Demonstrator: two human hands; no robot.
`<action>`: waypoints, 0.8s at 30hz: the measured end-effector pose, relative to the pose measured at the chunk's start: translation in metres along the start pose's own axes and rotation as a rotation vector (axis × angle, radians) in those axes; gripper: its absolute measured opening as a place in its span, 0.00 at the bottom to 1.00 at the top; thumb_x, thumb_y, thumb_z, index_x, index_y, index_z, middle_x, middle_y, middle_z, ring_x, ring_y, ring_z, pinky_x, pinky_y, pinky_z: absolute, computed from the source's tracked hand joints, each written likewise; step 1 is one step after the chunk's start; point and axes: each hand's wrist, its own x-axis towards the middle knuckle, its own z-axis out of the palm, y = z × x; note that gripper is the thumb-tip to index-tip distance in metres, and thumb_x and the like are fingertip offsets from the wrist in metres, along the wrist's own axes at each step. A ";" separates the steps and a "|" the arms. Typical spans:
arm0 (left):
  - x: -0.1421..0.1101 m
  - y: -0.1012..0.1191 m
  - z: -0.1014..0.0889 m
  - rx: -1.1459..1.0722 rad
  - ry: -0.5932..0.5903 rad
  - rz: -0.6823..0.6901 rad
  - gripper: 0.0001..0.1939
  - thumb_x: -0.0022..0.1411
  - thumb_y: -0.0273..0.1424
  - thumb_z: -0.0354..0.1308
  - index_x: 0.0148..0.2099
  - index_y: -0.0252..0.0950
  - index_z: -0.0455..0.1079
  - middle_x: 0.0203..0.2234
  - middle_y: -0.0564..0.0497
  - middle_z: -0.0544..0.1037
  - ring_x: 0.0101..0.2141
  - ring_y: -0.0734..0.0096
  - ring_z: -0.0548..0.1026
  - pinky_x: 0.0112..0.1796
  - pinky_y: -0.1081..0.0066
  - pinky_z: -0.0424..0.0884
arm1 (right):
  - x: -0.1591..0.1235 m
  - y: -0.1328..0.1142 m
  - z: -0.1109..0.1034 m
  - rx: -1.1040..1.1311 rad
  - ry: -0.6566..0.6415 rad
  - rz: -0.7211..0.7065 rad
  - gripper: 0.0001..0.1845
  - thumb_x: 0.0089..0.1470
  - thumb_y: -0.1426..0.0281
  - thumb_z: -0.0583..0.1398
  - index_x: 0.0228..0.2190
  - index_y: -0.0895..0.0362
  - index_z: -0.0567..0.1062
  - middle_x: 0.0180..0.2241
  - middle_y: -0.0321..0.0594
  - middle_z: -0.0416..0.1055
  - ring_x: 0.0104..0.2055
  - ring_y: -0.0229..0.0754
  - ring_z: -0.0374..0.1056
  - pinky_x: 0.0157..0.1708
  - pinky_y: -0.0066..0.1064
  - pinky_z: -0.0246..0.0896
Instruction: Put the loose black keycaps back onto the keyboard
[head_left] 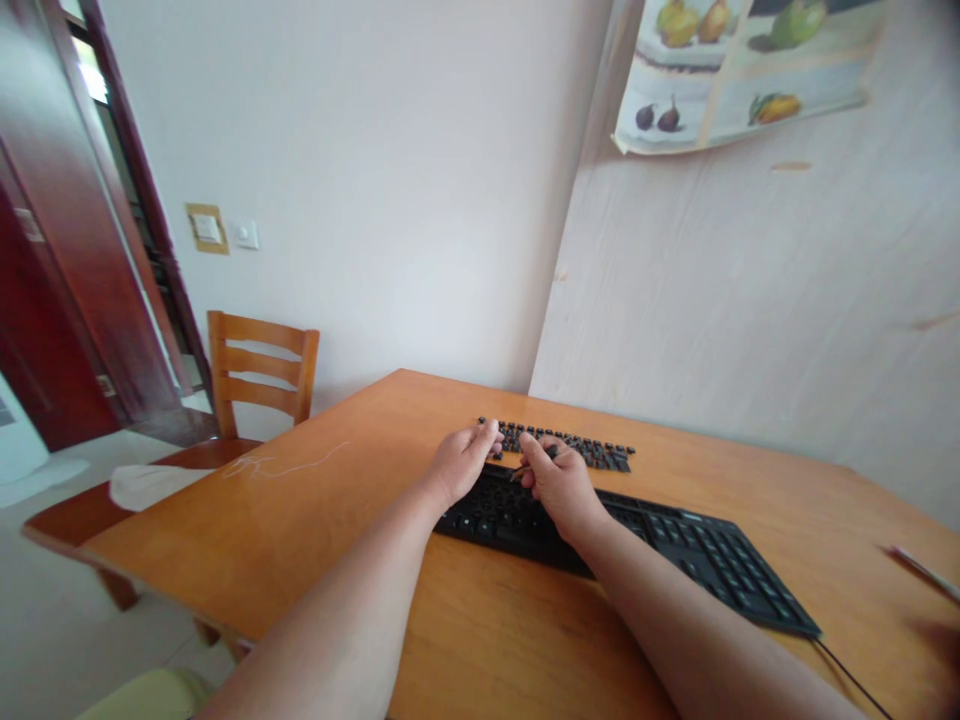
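Note:
A black keyboard (697, 555) lies on the wooden table, with many keys gone from its left and middle part. Behind it, loose black keycaps (600, 452) are laid out in rows. My left hand (466, 458) hovers over the keyboard's left end, its fingers pinched together; what they hold, if anything, is too small to make out. To its right, my right hand (556, 482) is closed round a small thin tool with a dark end (553, 451). The tool's tip points down and left over the keyboard; its exact kind is unclear.
The wooden table (337, 540) meets the wall at the back. A thin white thread (300, 466) lies on its left side. A pen-like stick (926, 573) is at the right edge. The keyboard's cable (847, 673) runs off front right. A wooden chair (262, 375) stands left.

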 end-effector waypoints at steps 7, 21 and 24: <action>-0.007 0.015 0.001 0.095 -0.096 -0.024 0.14 0.58 0.40 0.53 0.36 0.35 0.74 0.26 0.50 0.78 0.29 0.69 0.75 0.32 0.72 0.69 | 0.002 0.000 -0.001 -0.101 0.055 -0.140 0.24 0.52 0.46 0.57 0.24 0.55 0.67 0.16 0.33 0.66 0.17 0.36 0.59 0.19 0.27 0.54; -0.002 0.002 0.007 -0.011 -0.089 -0.067 0.07 0.53 0.32 0.58 0.35 0.36 0.67 0.25 0.52 0.76 0.28 0.70 0.76 0.31 0.72 0.69 | -0.002 -0.001 0.000 -0.331 0.013 -0.283 0.23 0.58 0.50 0.52 0.26 0.55 0.69 0.20 0.33 0.66 0.23 0.37 0.60 0.26 0.27 0.55; -0.004 0.006 0.007 -0.018 -0.080 -0.081 0.05 0.53 0.31 0.57 0.34 0.36 0.66 0.25 0.52 0.75 0.28 0.70 0.76 0.31 0.72 0.69 | 0.001 -0.001 -0.003 -0.396 0.041 -0.332 0.23 0.60 0.51 0.51 0.26 0.55 0.69 0.22 0.35 0.66 0.25 0.38 0.61 0.28 0.28 0.55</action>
